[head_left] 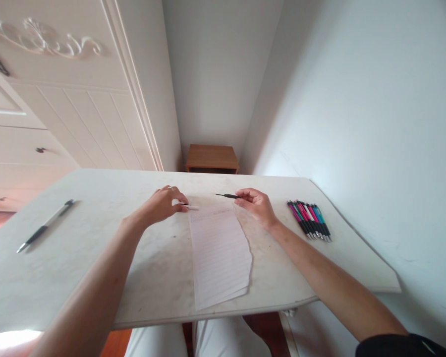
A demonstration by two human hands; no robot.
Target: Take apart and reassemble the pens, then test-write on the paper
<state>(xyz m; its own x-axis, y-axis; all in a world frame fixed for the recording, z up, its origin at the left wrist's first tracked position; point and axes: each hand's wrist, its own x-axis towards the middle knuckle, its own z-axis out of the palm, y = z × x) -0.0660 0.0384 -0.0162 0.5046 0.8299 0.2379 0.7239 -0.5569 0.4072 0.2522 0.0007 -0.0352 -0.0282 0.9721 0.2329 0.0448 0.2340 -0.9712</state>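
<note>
My left hand [166, 202] is over the table just left of the paper's top edge, with thumb and fingers closed around a small white pen barrel [194, 207]; a thin dark piece shows beside it. My right hand [258, 204] pinches a black pen part [231, 196], from which a thin dark rod points left toward my other hand. A gap separates the two held parts. Below and between the hands lies a lined sheet of paper [221, 258] with a torn right edge and faint writing near its top.
On the right of the white table [152, 277], several colored click pens [309, 220] lie side by side. A single white-and-black pen [46, 225] rests at the left. Beyond the table stand a small wooden stand [212, 156], a pale cabinet [74, 109] and, rightward, a wall [375, 124].
</note>
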